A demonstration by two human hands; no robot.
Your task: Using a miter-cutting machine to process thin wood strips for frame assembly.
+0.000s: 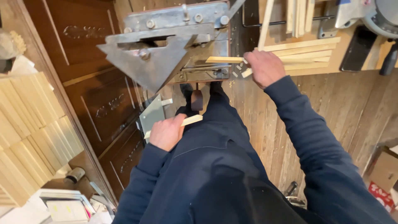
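In front of the person stands a big grey metal machine with a pointed, triangle-shaped front. The right hand is up beside the machine. It is curled closed around a pale wood stick, and the stick lies flat and pokes to the left into the machine. A few small wood bits lie just beside that hand.

The left hand is lower down, close to the person's body. Its fingers are curled around a short wood stick. One end of that stick sticks out to the right, over the dark blue trousers. A flat grey metal plate sits just beside this hand.

Behind the right hand, more long wood sticks lie in a pile on a bench. On the far left there is a big stack of pale wood pieces. Dark brown wooden doors with carved shapes lie under the machine. The floor is made of old wood boards. A cardboard box sits at the right edge. Both arms wear dark blue sleeves.
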